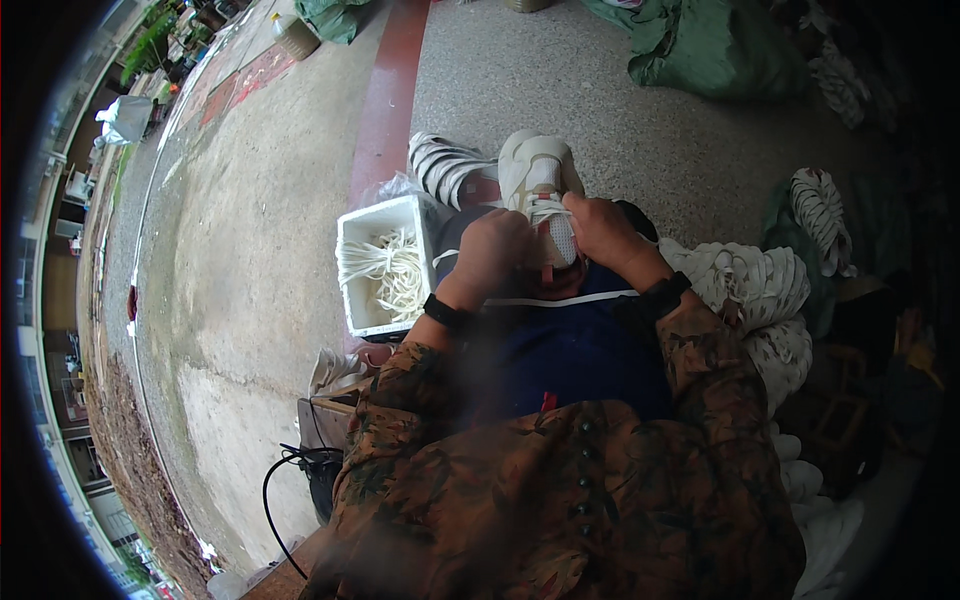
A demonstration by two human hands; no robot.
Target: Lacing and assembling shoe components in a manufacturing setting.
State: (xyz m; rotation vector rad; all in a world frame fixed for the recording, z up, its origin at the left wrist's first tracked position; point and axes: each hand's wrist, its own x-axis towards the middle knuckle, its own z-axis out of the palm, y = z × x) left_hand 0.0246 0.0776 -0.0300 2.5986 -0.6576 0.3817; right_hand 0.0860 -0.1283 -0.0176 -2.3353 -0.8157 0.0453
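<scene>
A beige and white sneaker (pixel 540 165) with a mesh tongue and reddish details lies over my lap, its toe pointing away from me. White shoelace (pixel 545 207) crosses its front. My left hand (pixel 496 243) is closed at the shoe's left side, and a white lace end shows beside that wrist. On the other side my right hand (pixel 604 230) pinches the lace near the eyelets, thumb and fingers together. The fingertips of my left hand are partly hidden behind its knuckles. Dark bands circle both wrists, and a blue apron (pixel 570 350) covers my lap.
Left of my knees stands a white foam box (pixel 350 290) holding bundled white laces (pixel 392 270). Stacked pale shoe uppers (pixel 450 165) lie beyond it, with more piles (pixel 745 280) at my right. Green sacks (pixel 715 50) sit at the far right. A black cable (pixel 268 490) loops at lower left.
</scene>
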